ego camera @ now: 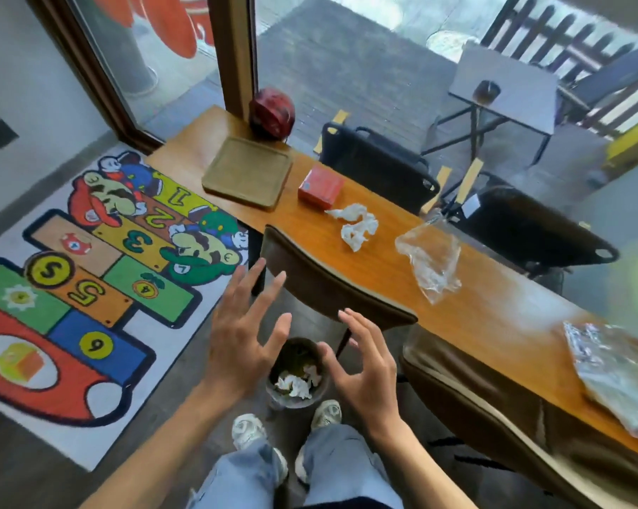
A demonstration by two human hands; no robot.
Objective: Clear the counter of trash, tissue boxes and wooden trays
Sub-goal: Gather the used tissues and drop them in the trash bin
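Note:
A long wooden counter (pixel 383 273) runs from upper left to lower right. On it lie a square wooden tray (pixel 247 172), a red tissue box (pixel 320 187), crumpled white tissues (pixel 356 225), a clear plastic wrapper (pixel 429 260) and a silvery foil bag (pixel 618 372). A small dark bin (pixel 312 396) on the floor by my feet holds crumpled tissue. My left hand (pixel 246 332) and my right hand (pixel 365 372) hover above the bin, one on each side, both empty with fingers spread.
Two brown chair backs (pixel 332 288) (pixel 475 394) stand against the counter's near edge. A red ornament (pixel 272 112) sits by the window post at the far end. A colourful numbered rug (pixel 90 273) covers the floor at left. Black chairs stand outside the glass.

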